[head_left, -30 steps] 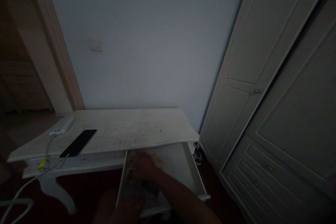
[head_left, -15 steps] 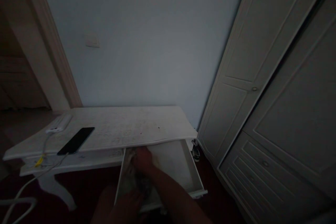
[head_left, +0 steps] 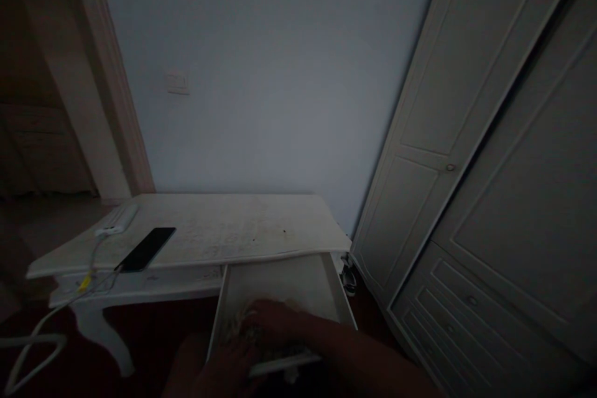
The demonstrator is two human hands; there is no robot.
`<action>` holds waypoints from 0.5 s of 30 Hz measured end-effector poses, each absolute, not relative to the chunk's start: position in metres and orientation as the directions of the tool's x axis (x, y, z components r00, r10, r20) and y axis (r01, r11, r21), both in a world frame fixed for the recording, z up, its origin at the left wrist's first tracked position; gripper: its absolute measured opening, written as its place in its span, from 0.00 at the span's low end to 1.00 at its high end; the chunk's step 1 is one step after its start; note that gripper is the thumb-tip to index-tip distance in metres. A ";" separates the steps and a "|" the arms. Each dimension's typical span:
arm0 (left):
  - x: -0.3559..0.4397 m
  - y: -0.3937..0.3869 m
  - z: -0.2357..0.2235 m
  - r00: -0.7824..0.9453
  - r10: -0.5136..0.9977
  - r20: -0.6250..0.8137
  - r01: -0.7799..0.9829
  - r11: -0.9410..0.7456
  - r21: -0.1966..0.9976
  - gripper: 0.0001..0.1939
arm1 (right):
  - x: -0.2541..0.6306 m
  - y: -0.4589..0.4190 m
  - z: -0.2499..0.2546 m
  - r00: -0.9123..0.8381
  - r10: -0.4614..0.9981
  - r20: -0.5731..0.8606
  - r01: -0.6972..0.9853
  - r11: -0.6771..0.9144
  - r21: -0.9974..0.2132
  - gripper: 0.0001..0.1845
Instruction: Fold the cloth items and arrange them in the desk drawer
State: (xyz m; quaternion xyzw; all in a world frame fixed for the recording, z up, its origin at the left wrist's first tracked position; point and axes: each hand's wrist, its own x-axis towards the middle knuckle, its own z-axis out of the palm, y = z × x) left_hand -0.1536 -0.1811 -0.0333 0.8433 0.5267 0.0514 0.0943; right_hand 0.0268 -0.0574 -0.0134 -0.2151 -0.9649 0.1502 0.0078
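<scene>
A white drawer [head_left: 321,281] is pulled out from under a low white table [head_left: 224,214]. Inside its front part is my right hand [head_left: 273,321], fingers curled down over a mottled grey, cloth-like bundle [head_left: 252,334], too dark and blurred to name surely. My left hand [head_left: 233,357] lies low at the drawer's front left, close beside that bundle. Darkness and blur hide its fingers. The back of the drawer floor shows bare and pale.
A dark phone [head_left: 148,250] with a white cable lies on the table's left, near a white power strip [head_left: 116,221]. To the right stands a tall white wardrobe [head_left: 415,199]. A dark shoe-like item [head_left: 348,280] sits between table and wardrobe.
My right hand has come from the drawer's back left toward its front, the bundle with it. My left hand stays near the front. The view has shifted slightly.
</scene>
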 end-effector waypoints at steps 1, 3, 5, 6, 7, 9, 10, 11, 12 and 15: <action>-0.154 -0.181 -0.034 0.446 0.895 -0.015 0.875 -0.433 0.215 0.27 | 0.039 -0.061 -0.011 -0.913 0.401 -0.075 0.405 0.873 -0.271 0.26; -0.155 -0.180 -0.035 0.453 0.891 -0.023 0.873 -0.439 0.212 0.27 | 0.066 -0.065 -0.003 -0.882 0.443 -0.161 0.468 0.862 -0.193 0.27; -0.156 -0.181 -0.040 0.446 0.895 -0.021 0.878 -0.433 0.204 0.24 | 0.095 -0.066 0.004 -0.810 0.530 -0.251 0.562 0.824 -0.072 0.24; -0.157 -0.181 -0.043 0.439 0.898 -0.022 0.882 -0.426 0.202 0.23 | 0.110 -0.066 0.007 -0.771 0.574 -0.276 0.601 0.799 -0.017 0.21; -0.157 -0.182 -0.046 0.433 0.901 -0.024 0.885 -0.419 0.203 0.22 | 0.124 -0.066 0.009 -0.737 0.613 -0.285 0.633 0.773 0.027 0.19; -0.158 -0.183 -0.053 0.430 0.902 -0.027 0.886 -0.417 0.203 0.23 | 0.146 -0.064 0.012 -0.678 0.685 -0.267 0.691 0.717 0.087 0.18; -0.158 -0.184 -0.056 0.426 0.904 -0.024 0.889 -0.413 0.196 0.22 | 0.154 -0.063 0.013 -0.646 0.723 -0.246 0.721 0.683 0.114 0.19; -0.158 -0.184 -0.060 0.414 0.910 -0.014 0.896 -0.405 0.184 0.22 | 0.158 -0.060 0.014 -0.611 0.761 -0.218 0.752 0.644 0.138 0.20; -0.159 -0.184 -0.063 0.407 0.914 0.003 0.900 -0.401 0.173 0.21 | 0.160 -0.055 0.014 -0.577 0.796 -0.186 0.782 0.603 0.157 0.20; -0.162 -0.183 -0.070 0.415 0.909 0.038 0.892 -0.415 0.181 0.21 | 0.152 -0.031 0.015 -0.487 0.869 -0.082 0.851 0.494 0.180 0.19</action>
